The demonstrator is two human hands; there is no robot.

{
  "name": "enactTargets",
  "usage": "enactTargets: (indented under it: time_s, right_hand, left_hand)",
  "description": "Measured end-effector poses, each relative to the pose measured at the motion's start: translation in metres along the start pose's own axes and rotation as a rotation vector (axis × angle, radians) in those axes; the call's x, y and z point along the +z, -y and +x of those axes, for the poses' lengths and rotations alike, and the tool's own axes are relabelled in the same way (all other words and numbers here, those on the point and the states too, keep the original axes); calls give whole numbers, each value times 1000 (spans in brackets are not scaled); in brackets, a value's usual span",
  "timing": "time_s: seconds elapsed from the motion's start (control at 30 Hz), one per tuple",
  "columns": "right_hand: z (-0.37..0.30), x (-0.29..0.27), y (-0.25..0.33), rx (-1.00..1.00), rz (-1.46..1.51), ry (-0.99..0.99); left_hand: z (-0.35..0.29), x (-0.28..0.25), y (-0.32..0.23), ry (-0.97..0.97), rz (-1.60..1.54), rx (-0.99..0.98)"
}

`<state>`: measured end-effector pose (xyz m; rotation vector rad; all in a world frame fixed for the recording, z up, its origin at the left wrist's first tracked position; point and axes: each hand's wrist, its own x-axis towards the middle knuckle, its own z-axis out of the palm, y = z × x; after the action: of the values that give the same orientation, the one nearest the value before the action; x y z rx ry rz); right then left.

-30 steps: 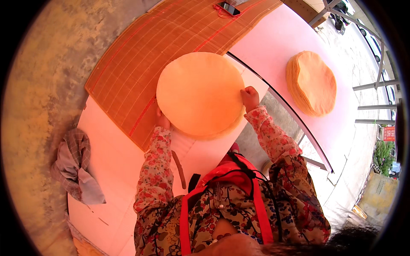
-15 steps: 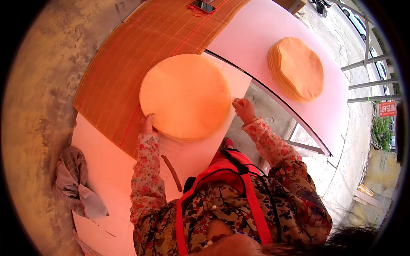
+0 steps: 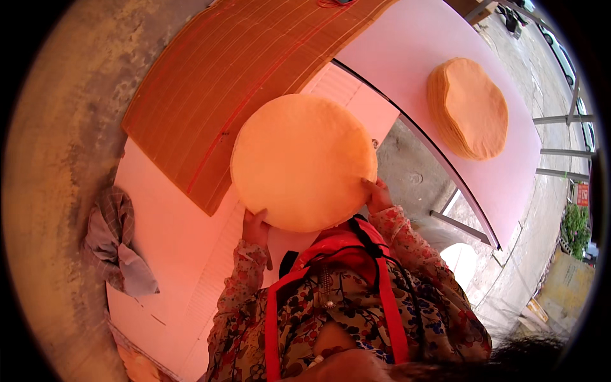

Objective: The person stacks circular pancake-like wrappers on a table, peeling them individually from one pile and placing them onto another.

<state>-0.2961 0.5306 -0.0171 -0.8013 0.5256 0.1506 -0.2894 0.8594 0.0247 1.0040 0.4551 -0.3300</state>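
A thick, round stack of flatbreads (image 3: 302, 162), thin and yellow-orange, lies in front of me, partly over the corner of a brown slatted mat. My left hand (image 3: 256, 230) grips its near left edge, thumb on top and fingers underneath. At the near right edge my right hand (image 3: 379, 196) holds it the same way, its fingers mostly hidden below. Farther right, on another white table (image 3: 394, 44), sits a second stack of flatbreads (image 3: 468, 108) with a wavy rim; neither hand touches it.
The brown slatted mat (image 3: 223, 76) covers the far part of the near white table (image 3: 153, 210). A crumpled grey checked cloth (image 3: 118, 248) lies at the left edge. Between the tables is a gap showing concrete floor (image 3: 410, 159). A phone (image 3: 342, 2) is cut off at the top.
My right hand has come from beside the stack to grip its near right edge. The stack has shifted toward me, off part of the mat. My left hand still holds its near left edge.
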Motion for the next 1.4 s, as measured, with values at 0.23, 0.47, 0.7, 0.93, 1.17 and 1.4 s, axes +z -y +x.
enactTargets:
  time_s: [0.23,0.47,0.7,0.93,1.17,1.4]
  right_hand:
    - [10,23,12,-87,-41,-102]
    - [41,10,0,-253,-265,-169]
    - [55,-27,-11,-122,-356,-308]
    - [46,-5,6,-12,-465,-336]
    - [70,-22,-8,-99,-484,-434]
    - [63,-33,-1,33,-493,-401]
  left_hand:
    - [78,-26,-41,-23,149,252]
    - [100,-7,-15,-60,560,457]
    - [106,-29,-27,-203,631,264]
    - [111,-25,-42,-234,732,178]
    - [127,-56,-16,-132,778,369]
    - [131,-53,-28,-167,555,173]
